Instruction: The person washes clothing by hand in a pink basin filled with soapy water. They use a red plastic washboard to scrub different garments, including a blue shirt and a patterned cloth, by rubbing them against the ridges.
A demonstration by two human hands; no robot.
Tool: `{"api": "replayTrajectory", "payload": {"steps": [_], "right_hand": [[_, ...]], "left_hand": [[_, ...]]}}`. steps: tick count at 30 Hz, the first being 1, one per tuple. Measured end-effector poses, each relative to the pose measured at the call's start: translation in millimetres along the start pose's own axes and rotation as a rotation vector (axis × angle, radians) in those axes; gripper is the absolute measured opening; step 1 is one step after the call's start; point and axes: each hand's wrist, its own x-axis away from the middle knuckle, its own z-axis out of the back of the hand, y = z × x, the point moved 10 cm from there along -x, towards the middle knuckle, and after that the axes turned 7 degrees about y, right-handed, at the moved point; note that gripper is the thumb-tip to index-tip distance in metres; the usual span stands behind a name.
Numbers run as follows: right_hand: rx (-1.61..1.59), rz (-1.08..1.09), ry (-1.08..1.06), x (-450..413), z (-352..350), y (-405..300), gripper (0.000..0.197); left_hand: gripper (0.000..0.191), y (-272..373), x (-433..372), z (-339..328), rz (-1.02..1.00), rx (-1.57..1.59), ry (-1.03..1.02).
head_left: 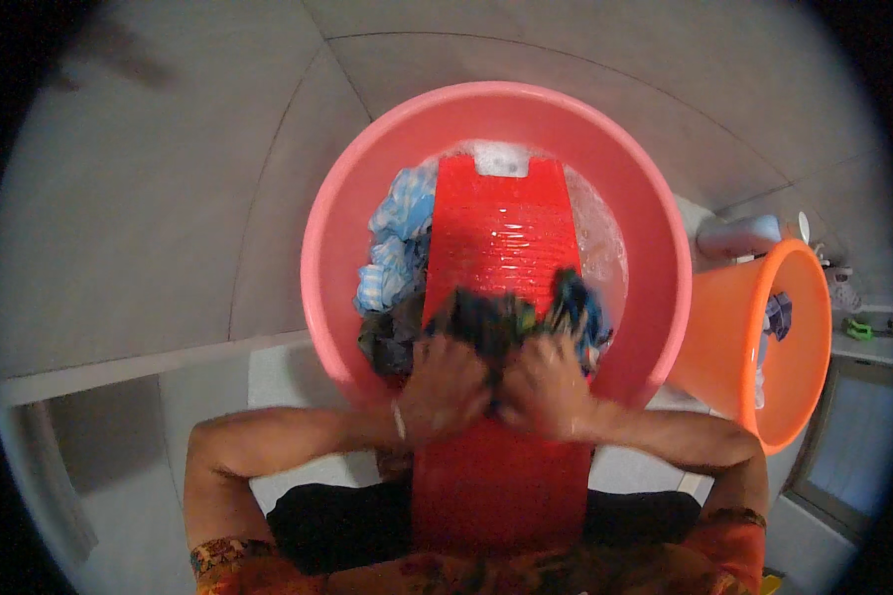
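Note:
Both hands press a dark patterned garment [484,316] against a ridged red plastic washboard [502,223]. My left hand [446,379] grips the cloth on the left, a bangle at its wrist. Close beside it, my right hand [545,383] holds the cloth too, its fingers blurred by motion. The washboard slopes from my lap into a large pink plastic tub [498,111]. Left of the board inside the tub lie a blue-and-white checked cloth [391,260] and dark wet clothes [391,342]. Soapy water [599,223] shows on the right.
To the right an orange plastic bucket [714,320] leans on its side with some clothes [778,316] inside. Behind it are a bluish container [740,236] and a small green object [858,329]. Grey wall panels [164,186] rise close behind the tub.

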Motion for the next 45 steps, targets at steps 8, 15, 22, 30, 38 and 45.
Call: {"api": "replayTrajectory", "payload": {"steps": [8, 15, 22, 30, 38, 45], "right_hand": [[0.082, -0.480, 0.052, -86.4, -44.6, 143.7, 0.033], [0.041, -0.212, -0.235, 11.5, -26.3, 23.8, 0.032], [0.058, -0.364, -0.031, -80.4, -47.3, 99.7, 0.026], [-0.131, -0.168, 0.022, -15.8, -8.2, 26.5, 0.032], [0.122, -0.412, 0.051, -87.4, -49.7, 116.3, 0.027], [0.066, -0.262, 0.041, -30.4, -32.6, 44.5, 0.031]], "left_hand": [[0.025, -102.6, -109.3, -65.5, 0.384, -0.214, 0.033], [0.021, -16.7, 8.6, -58.9, -0.072, -0.110, -0.187], [0.044, -84.7, -77.5, -37.9, 0.205, -0.139, 0.040], [0.053, -38.6, -1.7, -24.7, 0.102, 0.042, -0.028], [0.045, -81.4, -75.0, -54.1, 0.319, -0.071, -0.222], [0.051, -47.9, -13.5, -24.2, -0.064, 0.069, 0.060]]}}
